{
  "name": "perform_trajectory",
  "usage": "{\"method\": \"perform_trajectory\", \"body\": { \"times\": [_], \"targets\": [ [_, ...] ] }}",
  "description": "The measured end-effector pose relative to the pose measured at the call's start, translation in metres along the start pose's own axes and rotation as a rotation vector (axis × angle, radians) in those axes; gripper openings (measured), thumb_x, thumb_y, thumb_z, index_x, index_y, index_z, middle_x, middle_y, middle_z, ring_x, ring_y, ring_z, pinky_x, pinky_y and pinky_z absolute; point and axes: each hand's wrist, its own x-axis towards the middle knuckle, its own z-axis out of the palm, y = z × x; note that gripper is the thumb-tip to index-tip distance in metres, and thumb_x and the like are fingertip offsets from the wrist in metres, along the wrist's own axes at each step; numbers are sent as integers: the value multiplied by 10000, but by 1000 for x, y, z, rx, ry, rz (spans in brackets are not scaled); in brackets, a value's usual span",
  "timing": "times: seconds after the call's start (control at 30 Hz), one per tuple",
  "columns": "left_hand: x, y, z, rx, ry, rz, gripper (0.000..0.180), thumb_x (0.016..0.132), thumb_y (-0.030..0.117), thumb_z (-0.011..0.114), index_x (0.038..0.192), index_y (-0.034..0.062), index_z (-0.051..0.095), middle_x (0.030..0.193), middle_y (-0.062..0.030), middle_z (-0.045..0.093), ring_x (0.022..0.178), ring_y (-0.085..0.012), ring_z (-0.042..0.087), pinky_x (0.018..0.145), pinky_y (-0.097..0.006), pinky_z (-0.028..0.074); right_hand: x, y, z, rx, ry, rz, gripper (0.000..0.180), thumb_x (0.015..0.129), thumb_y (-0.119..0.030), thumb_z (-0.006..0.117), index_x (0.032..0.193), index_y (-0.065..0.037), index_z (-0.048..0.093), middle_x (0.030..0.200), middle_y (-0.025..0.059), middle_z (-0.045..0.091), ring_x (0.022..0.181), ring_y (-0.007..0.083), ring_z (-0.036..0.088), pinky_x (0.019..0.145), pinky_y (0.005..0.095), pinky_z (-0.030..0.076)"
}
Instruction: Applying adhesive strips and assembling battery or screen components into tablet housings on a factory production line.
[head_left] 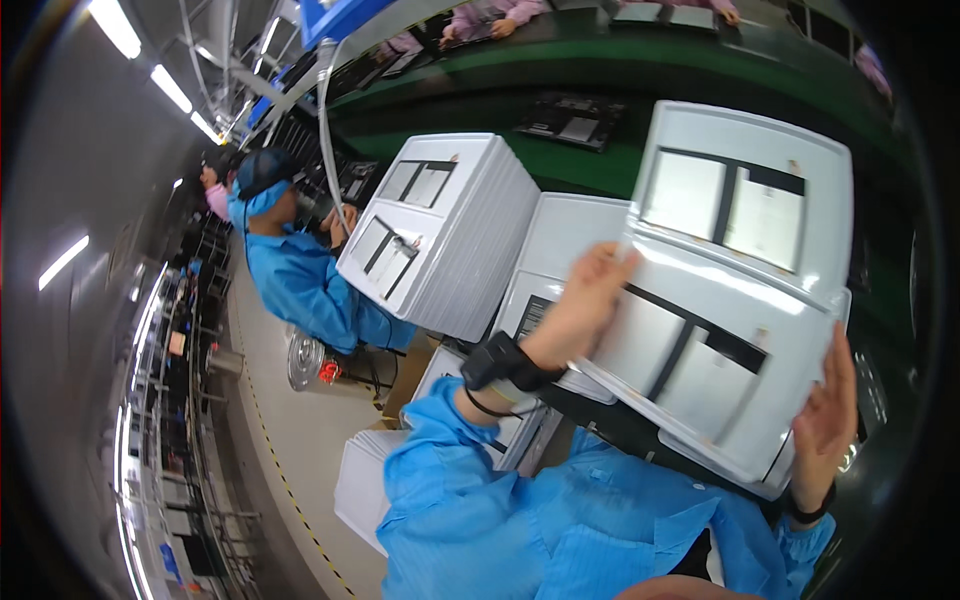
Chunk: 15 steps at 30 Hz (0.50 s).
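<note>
In front of me is a white plastic tray (690,292) with two recessed sections, each holding flat pale panels (765,222) with black strips. My left hand (590,300), slightly blurred, closes over the tray's left edge near its middle. At the lower right edge, my right hand (828,405) has its fingers stretched along the tray's side, palm showing. The tray lies tilted over other white trays, whose rims show beneath it. Left of it is another white tray (570,235), partly hidden by my left hand and the upper tray.
A tall stack of white trays (460,240) stands to the left, with similar panels on top. More trays (362,485) are lower left. A dark flat part (572,120) lies on the green conveyor (470,95). A co-worker in blue (300,270) sits left; pink sleeves show across the line.
</note>
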Motion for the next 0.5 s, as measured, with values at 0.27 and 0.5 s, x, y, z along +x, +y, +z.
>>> {"method": "perform_trajectory", "body": {
  "times": [0.27, 0.5],
  "targets": [
    [-37, 132, -209, 463, 400, 325, 271, 1049, 255, 608, 1089, 5, 704, 982, -1, 692, 914, -85, 606, 841, -250, 493, 21, 3, 47, 322, -458, 310, 726, 934, 20, 576, 1584, 31, 252, 1403, 277, 575, 1031, 245, 721, 857, 313, 586],
    [-42, 178, -442, 1249, 770, 222, 321, 958, 281, 698, 1033, -24, 762, 1133, -140, 745, 1103, -236, 669, 958, -317, 479, 42, 14, 37, 271, -542, 363, 550, 958, 48, 566, 1483, 27, 403, 1189, 184, 693, 931, 173, 719, 797, 259, 556]
  ]
}}
